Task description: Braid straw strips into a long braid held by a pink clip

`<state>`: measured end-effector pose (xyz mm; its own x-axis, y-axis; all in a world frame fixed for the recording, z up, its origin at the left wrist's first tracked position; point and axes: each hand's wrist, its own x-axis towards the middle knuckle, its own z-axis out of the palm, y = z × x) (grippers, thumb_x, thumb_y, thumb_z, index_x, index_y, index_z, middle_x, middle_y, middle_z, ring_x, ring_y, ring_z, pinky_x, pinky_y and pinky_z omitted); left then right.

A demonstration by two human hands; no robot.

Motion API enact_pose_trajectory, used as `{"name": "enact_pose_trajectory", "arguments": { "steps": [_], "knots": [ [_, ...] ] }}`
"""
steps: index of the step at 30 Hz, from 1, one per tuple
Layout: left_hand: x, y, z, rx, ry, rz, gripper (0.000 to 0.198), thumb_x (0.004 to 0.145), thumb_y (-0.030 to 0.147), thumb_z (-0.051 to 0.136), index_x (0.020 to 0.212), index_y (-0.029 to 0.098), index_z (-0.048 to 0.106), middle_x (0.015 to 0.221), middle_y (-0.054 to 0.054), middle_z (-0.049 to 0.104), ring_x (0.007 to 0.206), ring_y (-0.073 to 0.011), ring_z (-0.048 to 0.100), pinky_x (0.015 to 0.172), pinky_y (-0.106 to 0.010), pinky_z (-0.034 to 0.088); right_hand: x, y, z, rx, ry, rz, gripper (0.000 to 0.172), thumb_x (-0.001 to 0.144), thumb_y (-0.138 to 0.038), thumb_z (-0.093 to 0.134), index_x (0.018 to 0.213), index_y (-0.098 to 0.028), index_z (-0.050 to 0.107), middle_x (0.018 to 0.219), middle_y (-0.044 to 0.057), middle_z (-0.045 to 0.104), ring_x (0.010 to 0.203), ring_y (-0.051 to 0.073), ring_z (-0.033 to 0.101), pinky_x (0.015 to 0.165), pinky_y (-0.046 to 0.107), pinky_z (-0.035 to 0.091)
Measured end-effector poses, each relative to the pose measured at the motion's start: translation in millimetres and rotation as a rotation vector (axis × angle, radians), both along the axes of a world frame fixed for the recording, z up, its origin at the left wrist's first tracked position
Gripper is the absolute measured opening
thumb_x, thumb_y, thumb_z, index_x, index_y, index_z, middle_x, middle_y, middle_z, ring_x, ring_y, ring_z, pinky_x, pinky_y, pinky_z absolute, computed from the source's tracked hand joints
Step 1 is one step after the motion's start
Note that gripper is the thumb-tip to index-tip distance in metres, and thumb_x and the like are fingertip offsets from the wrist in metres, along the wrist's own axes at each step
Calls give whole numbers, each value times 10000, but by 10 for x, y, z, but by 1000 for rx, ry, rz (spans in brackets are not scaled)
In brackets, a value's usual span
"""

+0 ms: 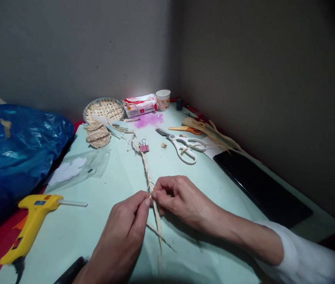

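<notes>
A pale straw braid (145, 163) runs across the light green table sheet (102, 221) from a pink binder clip (144, 147) toward me. My left hand (123, 236) and my right hand (179, 199) meet at the braid's near end, both pinching its strands. Loose flat strands (158, 221) trail from between my fingers toward the table's front. My right arm wears a white sleeve (300, 256).
A yellow glue gun (30, 227) lies at the front left, below a blue plastic bag (16, 146). White scissors (183, 148), orange scissors, loose straw (211, 134), a woven basket (104, 109), coiled braids (97, 135), a tissue pack, a paper cup (163, 99) and a black panel (262, 187) lie further off.
</notes>
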<state>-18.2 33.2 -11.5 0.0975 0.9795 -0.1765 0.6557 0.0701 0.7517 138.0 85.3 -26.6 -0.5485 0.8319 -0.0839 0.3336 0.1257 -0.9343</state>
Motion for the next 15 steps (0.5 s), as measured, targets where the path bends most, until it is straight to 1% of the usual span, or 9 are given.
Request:
{"name": "enact_pose_trajectory", "arguments": {
  "steps": [2, 6, 9, 12, 13, 14, 15],
  "knots": [
    [-18, 12, 33, -20, 0, 11, 312, 934, 402, 391, 730, 230, 553, 690, 19, 596, 666, -155, 528, 653, -238, 378, 13, 9, -1, -24, 29, 6, 219, 859, -194, 460, 708, -154, 612, 610, -9, 600, 559, 90, 472, 520, 207, 320],
    [-58, 27, 80, -28, 72, 47, 338, 907, 445, 420, 694, 232, 574, 630, 13, 574, 607, -158, 501, 562, -239, 350, 32, 23, -2, -72, 68, -3, 214, 866, -233, 483, 719, -155, 618, 616, -3, 620, 564, 95, 494, 530, 207, 341],
    [-31, -43, 73, 85, 97, 63, 300, 874, 429, 481, 674, 236, 595, 561, 15, 556, 514, -147, 463, 510, -248, 315, 26, 22, -8, -109, 105, -11, 208, 862, -236, 492, 719, -152, 619, 637, 8, 645, 579, 100, 517, 555, 210, 361],
    [71, -194, -27, 253, 42, 111, 237, 842, 352, 539, 638, 247, 596, 482, 29, 503, 431, -131, 420, 492, -261, 286, 12, 17, -5, -146, 149, -23, 203, 847, -230, 511, 708, -145, 633, 647, 16, 653, 589, 105, 521, 568, 214, 367],
    [112, -245, -81, 293, 55, 125, 257, 835, 321, 546, 590, 245, 564, 446, 38, 457, 404, -124, 392, 485, -265, 272, 9, 15, 3, -176, 171, -22, 199, 840, -226, 519, 704, -142, 638, 655, 19, 655, 594, 107, 524, 570, 215, 369],
    [148, -288, -142, 339, 87, 123, 276, 827, 296, 555, 558, 239, 530, 440, 35, 453, 401, -122, 391, 494, -272, 266, 9, 14, 15, -222, 203, -20, 193, 836, -221, 524, 706, -138, 640, 668, 24, 660, 599, 108, 531, 572, 215, 374],
    [178, -319, -204, 384, 127, 103, 266, 837, 266, 532, 572, 236, 523, 455, 29, 478, 404, -122, 395, 496, -280, 255, 12, 13, 29, -279, 240, -16, 188, 835, -216, 526, 713, -133, 643, 687, 31, 666, 601, 108, 536, 574, 215, 379]
  ]
}}
